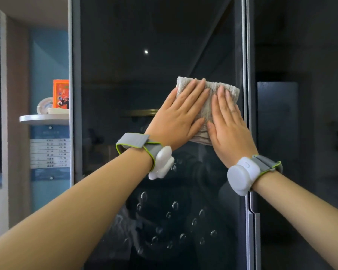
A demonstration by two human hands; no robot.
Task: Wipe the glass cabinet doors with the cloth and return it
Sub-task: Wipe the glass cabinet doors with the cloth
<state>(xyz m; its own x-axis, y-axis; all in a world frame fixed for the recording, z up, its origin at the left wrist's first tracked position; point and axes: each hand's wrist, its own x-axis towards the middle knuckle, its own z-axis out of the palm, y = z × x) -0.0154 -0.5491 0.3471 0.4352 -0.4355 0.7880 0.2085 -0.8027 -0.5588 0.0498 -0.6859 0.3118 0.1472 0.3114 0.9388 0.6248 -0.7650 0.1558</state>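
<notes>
A folded beige cloth (211, 90) lies flat against the dark glass cabinet door (144, 75), near its right edge at mid height. My left hand (181, 115) presses on the cloth's left part with fingers stretched out. My right hand (228, 125) presses on its right part, fingers flat and pointing up. Both wrists carry grey bands with white devices. A second glass door (300, 55) stands to the right, beyond the grey metal frame (249, 94).
To the left a white shelf (45, 118) holds an orange box (61, 93) and a patterned plate (45, 105). A printed list (50, 152) hangs below it on a blue panel. Round glinting shapes (174, 217) show through the lower glass.
</notes>
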